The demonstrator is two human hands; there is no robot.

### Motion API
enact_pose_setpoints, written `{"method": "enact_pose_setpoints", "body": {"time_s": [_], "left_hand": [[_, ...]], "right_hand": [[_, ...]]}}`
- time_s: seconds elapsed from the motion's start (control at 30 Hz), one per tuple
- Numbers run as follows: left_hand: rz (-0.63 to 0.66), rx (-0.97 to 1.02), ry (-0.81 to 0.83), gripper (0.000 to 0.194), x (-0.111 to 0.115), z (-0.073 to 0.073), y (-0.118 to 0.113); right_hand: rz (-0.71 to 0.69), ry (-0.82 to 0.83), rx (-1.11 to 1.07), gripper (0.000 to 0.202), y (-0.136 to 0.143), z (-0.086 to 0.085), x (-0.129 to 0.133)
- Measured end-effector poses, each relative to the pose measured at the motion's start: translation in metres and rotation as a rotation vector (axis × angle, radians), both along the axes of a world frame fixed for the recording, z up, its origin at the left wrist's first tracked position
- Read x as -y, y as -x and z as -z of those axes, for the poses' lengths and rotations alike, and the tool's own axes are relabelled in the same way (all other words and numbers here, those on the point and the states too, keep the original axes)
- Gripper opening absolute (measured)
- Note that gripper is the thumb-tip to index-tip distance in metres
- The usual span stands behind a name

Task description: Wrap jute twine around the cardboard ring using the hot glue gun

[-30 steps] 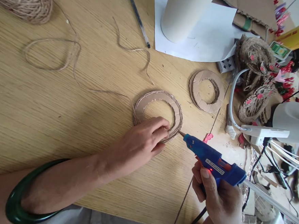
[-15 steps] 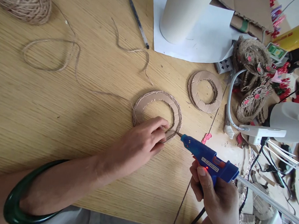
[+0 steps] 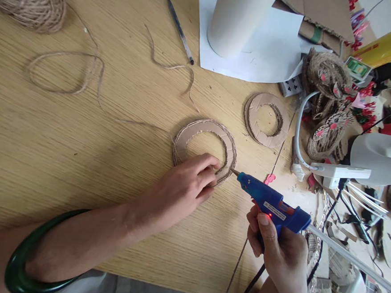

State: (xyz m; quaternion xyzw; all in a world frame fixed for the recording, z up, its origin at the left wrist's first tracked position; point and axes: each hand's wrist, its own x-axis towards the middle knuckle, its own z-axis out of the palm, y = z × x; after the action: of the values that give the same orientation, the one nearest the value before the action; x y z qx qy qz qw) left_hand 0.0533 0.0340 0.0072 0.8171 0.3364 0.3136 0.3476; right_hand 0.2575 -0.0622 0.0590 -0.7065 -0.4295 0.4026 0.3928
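Observation:
My left hand [image 3: 182, 189] presses its fingertips down on the near edge of a cardboard ring [image 3: 204, 148] lying flat on the wooden table [image 3: 64, 146]. A jute string [image 3: 95, 86] runs from the ring's left side across the table to a twine ball [image 3: 28, 1] at the far left. My right hand [image 3: 280, 255] grips a blue hot glue gun [image 3: 271, 205] with its red light on. The nozzle touches the ring's outer right edge, next to my left fingers.
A second, smaller cardboard ring [image 3: 266, 119] lies to the right. A white roll [image 3: 236, 20] stands on white paper [image 3: 272, 49] at the back, with a pen [image 3: 181, 29] beside it. Twine-wrapped craft pieces [image 3: 328, 106], cables and a white device [image 3: 375, 159] crowd the right side.
The glue gun's nozzle has shifted slightly along the ring's right edge. My left hand stays pressed on the ring.

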Motion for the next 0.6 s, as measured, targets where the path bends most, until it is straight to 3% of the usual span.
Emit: {"method": "enact_pose_setpoints", "body": {"time_s": [0.43,0.6], "left_hand": [[0.007,-0.036,-0.056,0.01,0.0001,0.0011,0.0005],[-0.022,-0.105,-0.196,0.028,-0.0081,-0.0068,0.0066]], "right_hand": [[-0.034,0.007,-0.014,0.027,-0.0007,-0.0007,-0.0016],[-0.04,0.005,-0.024,0.026,-0.004,-0.0001,0.0014]]}}
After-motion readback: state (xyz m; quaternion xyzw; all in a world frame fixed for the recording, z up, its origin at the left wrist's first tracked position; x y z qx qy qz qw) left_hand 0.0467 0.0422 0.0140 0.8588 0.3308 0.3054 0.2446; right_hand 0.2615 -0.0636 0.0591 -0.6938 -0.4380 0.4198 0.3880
